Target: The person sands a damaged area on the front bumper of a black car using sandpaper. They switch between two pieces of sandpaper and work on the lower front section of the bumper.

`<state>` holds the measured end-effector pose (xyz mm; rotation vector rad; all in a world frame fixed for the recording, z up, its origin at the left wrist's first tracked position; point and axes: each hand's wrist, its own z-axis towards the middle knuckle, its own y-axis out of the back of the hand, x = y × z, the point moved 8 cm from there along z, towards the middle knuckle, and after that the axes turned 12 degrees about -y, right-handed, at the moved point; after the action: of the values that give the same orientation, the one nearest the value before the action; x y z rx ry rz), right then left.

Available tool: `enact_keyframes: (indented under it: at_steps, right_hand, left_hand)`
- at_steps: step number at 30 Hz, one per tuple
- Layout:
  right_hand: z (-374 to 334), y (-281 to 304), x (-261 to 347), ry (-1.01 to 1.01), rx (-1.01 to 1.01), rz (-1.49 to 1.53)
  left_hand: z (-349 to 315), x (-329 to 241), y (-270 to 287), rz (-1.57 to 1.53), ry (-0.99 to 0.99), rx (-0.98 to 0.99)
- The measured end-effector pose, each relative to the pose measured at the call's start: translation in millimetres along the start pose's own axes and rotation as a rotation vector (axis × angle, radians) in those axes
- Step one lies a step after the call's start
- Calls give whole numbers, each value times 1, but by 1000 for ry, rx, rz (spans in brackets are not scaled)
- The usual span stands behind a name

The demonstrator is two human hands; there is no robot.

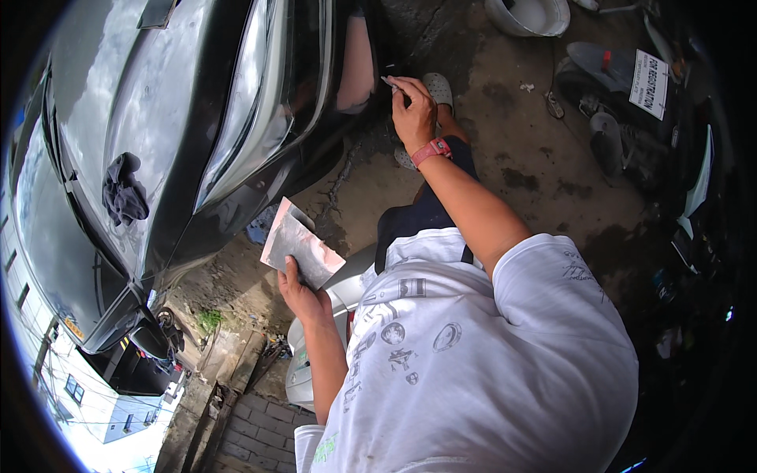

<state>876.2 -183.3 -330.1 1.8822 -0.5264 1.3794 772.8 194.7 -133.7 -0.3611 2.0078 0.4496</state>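
My left hand [302, 298] is closed on a flat grey plate [298, 251], its thumb on top. Pale pink paste is smeared along the plate's edges and one corner. Up ahead, my right hand [413, 109] is pinched round something thin and pale, mostly hidden by the fingers. That hand is beside the front bumper of a dark car [272, 169], with a small gap between them. A smooth pink patch [356, 67] covers part of the bumper near my right fingertips. The car's headlight [240, 118] lies left of the patch.
A dark cloth [124, 189] lies on the car's hood. At the right stands a motorbike [619, 118] with a white sign on it. A white basin [536, 17] sits on the stained ground at the top. A pale grey rounded object [300, 370] stands by my left forearm.
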Motion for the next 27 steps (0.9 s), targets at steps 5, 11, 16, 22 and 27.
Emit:
enact_keyframes:
  at_steps: [5,11,16,22,27]
  right_hand:
    - [112,-28,-17,-251,147,38]
    - [187,-75,14,-175,243,-14]
    - [171,-73,9,-124,485,-182]
    - [124,-5,-66,-581,1176,-365]
    - [259,89,-59,-807,282,590]
  left_hand:
    - [-6,6,-19,-8,10,29]
    - [-11,1,-41,32,42,31]
    - [-19,-5,-62,16,86,-41]
    - [-29,6,-93,-52,178,-111]
    - [-46,30,-109,-146,253,-142]
